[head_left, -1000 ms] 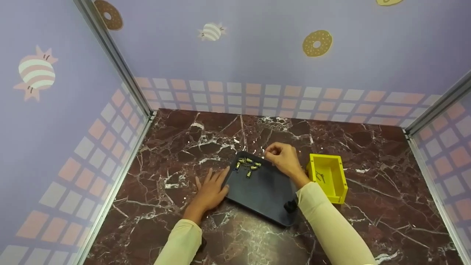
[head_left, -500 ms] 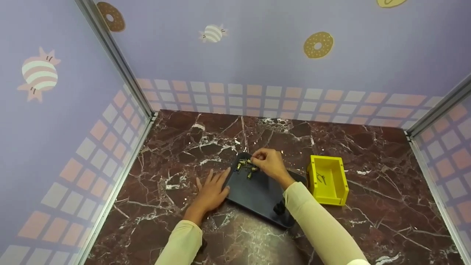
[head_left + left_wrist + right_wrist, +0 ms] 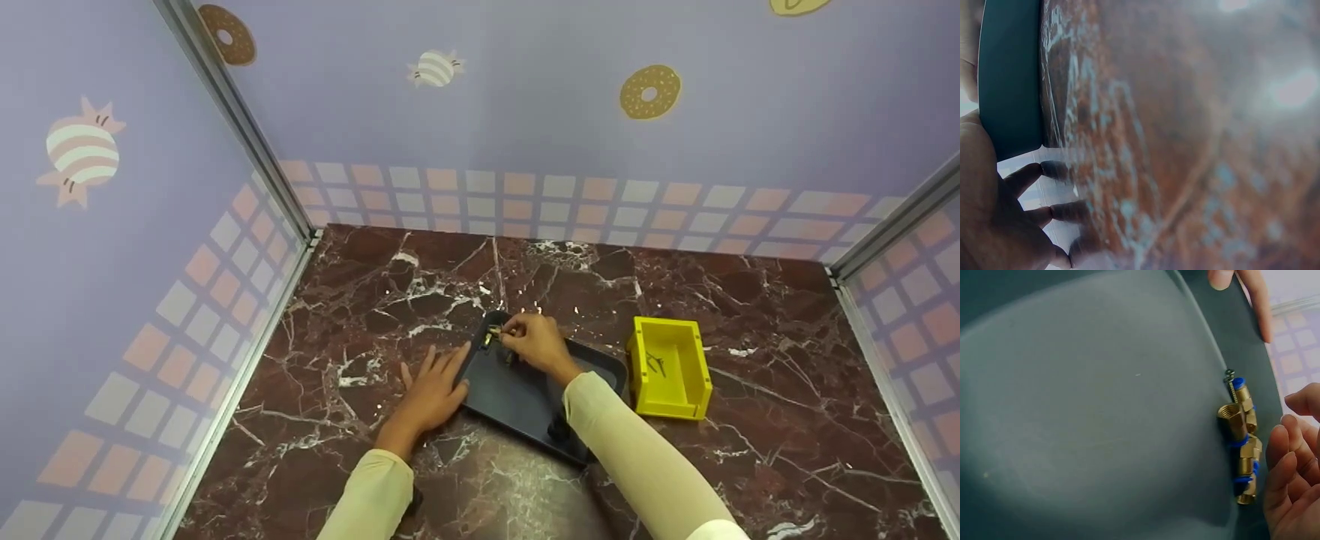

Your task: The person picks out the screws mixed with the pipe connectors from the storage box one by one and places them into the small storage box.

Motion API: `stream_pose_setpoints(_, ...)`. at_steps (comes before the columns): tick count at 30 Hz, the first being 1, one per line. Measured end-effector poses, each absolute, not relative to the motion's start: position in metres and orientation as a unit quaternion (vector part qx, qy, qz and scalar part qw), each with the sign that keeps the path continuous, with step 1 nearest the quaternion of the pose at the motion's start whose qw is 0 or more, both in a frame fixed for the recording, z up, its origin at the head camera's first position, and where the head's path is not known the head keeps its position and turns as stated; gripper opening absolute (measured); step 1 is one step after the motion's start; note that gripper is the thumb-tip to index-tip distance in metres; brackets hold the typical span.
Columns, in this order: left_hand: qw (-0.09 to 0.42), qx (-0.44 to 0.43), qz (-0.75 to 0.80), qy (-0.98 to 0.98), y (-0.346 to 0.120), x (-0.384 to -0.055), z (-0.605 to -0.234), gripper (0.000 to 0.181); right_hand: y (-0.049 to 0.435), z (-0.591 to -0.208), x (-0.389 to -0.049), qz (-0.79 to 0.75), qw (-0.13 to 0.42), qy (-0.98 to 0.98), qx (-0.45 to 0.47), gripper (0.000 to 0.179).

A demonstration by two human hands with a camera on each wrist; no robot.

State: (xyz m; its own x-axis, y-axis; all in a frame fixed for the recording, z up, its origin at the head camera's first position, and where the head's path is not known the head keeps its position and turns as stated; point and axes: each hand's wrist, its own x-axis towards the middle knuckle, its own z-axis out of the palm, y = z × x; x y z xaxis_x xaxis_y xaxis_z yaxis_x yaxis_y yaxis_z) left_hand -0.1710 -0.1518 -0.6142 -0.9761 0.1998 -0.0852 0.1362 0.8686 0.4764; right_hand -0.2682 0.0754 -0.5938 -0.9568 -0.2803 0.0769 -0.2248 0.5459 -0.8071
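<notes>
My left hand (image 3: 433,392) spreads at the tray's (image 3: 514,401) left edge; whether my right hand (image 3: 538,343) holds a far-corner fitting (image 3: 1233,424), I can't tell. Only the head view shows the yellow box (image 3: 680,375).

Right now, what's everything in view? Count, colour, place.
Tray: one, black, on table.
Fittings: several, brass and blue, in tray's far corner.
Screw: at least one, metallic, beside fittings.
Bin: one, yellow, right of tray.
Thin pieces: some, dark, in bin.
Table: one, dark red, beneath.
Walls: three, purple, around table.
Posts: two, grey, wall corners.
Sleeves: two, cream, lower head view.
Wrist cameras: two, black, by sleeves.
Left hand: one, bare, at tray's edge.
Right hand: one, bare, beside fittings.
</notes>
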Motion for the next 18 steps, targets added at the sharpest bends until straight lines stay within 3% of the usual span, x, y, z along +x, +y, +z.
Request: stream_pose_setpoints(18, 0.061, 0.087, 0.235, 0.966, -0.151, -0.171, -0.615, 0.065, 0.078, -0.609, -0.268, -0.424, 0.064, 0.893, -0.133, 0.016)
